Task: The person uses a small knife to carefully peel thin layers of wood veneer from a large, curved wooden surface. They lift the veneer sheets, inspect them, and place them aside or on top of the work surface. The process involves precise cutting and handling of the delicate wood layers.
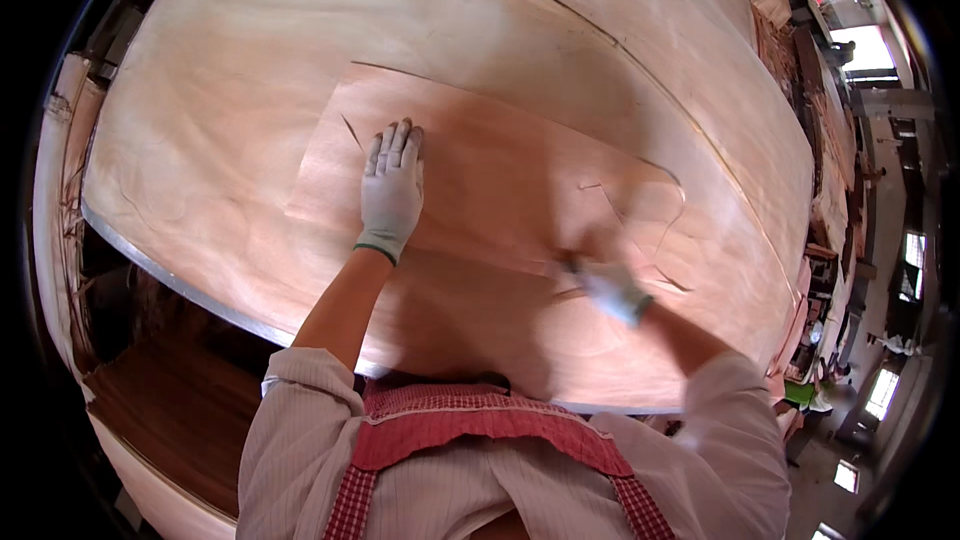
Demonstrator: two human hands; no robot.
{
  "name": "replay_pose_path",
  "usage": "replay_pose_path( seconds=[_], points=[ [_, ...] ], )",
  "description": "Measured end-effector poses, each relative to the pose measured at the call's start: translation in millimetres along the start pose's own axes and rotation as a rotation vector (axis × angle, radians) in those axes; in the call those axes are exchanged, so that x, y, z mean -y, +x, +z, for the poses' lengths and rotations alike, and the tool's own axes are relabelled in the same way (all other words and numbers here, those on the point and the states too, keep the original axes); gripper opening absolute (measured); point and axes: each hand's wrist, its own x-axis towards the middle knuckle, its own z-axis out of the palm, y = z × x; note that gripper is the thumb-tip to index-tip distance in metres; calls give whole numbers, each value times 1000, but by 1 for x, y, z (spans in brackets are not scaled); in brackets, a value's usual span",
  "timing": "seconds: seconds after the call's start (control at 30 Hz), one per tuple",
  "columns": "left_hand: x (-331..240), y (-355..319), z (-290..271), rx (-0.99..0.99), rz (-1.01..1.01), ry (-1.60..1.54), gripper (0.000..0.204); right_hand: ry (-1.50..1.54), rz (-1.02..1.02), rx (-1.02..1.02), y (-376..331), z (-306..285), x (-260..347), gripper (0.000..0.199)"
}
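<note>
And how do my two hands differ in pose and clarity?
The left hand lies flat on the sheet, fingers pointing away from the body; the right hand angles inward, leftward.
The left hand shows sharply; the right hand is too blurred to read its fingers.
Both wear pale gloves.

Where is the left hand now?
In the head view, left of centre: the left hand rests flat on the thin sheet, just right of a short dark mark.
</note>
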Motion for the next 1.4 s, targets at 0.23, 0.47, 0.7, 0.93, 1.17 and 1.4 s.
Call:
replay_pose_path(
  seconds=[0.23,0.47,0.7,0.93,1.17,1.4],
  points=[
    [-1,3,2,20,-44,-29,40,-18,224,-258,-2,-46,-74,18],
    [-2,0,-11,-95,-190,-43,53,-47,-110,-410,279,-133,114,20],
    [-4,0,-2,-73,-216,-18,50,-140,-228,-273,330,-150,165,22],
    [2,-2,5,-34,-235,43,47,-223,140,-292,144,-73,15,18],
    [-4,-3,9,-84,-137,153,44,297,951,-223,-122,95,3,39],
    [-1,-4,2,-135,-98,172,44,228,696,-894,15,-63,-72,39]
  ],
)
